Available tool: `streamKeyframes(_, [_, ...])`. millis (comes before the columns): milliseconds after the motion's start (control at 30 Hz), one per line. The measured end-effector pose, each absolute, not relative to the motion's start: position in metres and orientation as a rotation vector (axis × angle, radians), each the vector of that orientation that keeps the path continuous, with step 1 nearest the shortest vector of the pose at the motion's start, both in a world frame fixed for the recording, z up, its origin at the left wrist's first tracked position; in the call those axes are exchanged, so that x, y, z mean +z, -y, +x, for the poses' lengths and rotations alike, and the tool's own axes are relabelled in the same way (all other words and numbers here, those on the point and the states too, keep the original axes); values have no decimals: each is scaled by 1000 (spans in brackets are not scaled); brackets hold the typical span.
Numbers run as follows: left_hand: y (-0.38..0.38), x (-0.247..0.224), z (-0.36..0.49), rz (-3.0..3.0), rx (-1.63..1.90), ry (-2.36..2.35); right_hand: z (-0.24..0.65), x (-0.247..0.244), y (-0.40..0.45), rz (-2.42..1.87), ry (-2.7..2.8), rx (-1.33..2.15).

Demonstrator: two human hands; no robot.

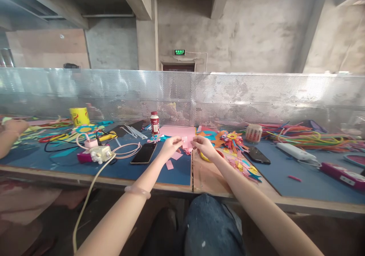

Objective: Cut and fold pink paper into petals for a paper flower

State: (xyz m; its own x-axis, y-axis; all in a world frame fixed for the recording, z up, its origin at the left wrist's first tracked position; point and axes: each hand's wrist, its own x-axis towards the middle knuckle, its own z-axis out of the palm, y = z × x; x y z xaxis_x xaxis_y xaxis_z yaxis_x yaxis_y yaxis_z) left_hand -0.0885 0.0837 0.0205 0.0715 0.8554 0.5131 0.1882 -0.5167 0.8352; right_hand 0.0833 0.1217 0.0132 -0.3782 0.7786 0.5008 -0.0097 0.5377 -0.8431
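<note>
Between my two hands, just above the table's front part, is a small pink paper piece (187, 142). My left hand (172, 145) pinches its left side, and my right hand (204, 147) pinches the right side. Its exact shape is too small to tell. Below my left hand lie loose pink paper pieces (170, 165) on the blue mat. A larger pink sheet (176, 131) is flat behind my hands. Right of my right hand are paper flowers (233, 140) in orange, red and yellow, with pink, yellow and blue ones (251, 171) nearer the edge.
A red bottle (154, 123) stands behind a black phone (144, 153). Plugs and cables (101, 154) crowd the left, one cord hanging over the edge. At right lie another phone (259, 155), a white power strip (295, 151) and colourful strips (302, 136). Another person's hand (15, 126) is far left.
</note>
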Motion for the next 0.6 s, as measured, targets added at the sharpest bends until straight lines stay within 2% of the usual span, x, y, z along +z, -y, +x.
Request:
streamKeyframes(367, [-86,18,-89,1710,1437,-1008,83,13,-125,-629,1799,898])
streamKeyframes(600, [-85,19,-89,1598,1486,-960,82,15,-119,-736,1899,553])
